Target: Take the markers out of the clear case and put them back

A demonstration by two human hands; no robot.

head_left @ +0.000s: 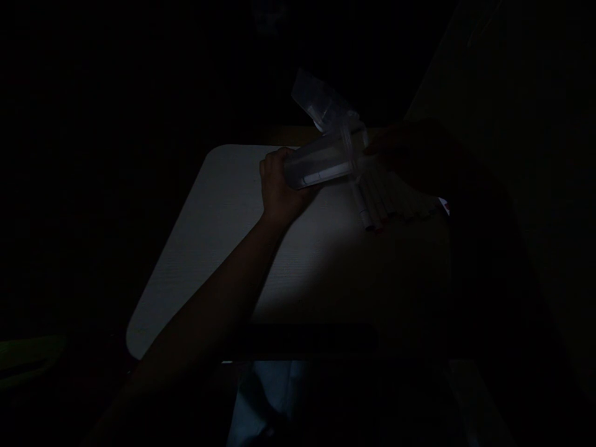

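Note:
The scene is very dark. My left hand (pixel 279 186) is closed around the base of a clear plastic cup (pixel 321 155), which lies tilted with its mouth to the right. Inside the cup, along its lower wall, shows a long white stick-like thing, perhaps a marker (pixel 326 174). My right hand (pixel 410 155) is in deep shadow at the cup's mouth. Its fingers look pinched together there; what they hold is lost in the dark. Just below this hand, several markers (pixel 372 202) lie side by side on the white table (pixel 223 205), with dark or reddish ends towards me.
A crumpled clear plastic bag (pixel 321 102) is behind the cup, at the table's far edge. Shadow covers the table's right half. Below the near edge, a patch of blue cloth (pixel 265 397) shows. Something greenish (pixel 30 357) is at the far left.

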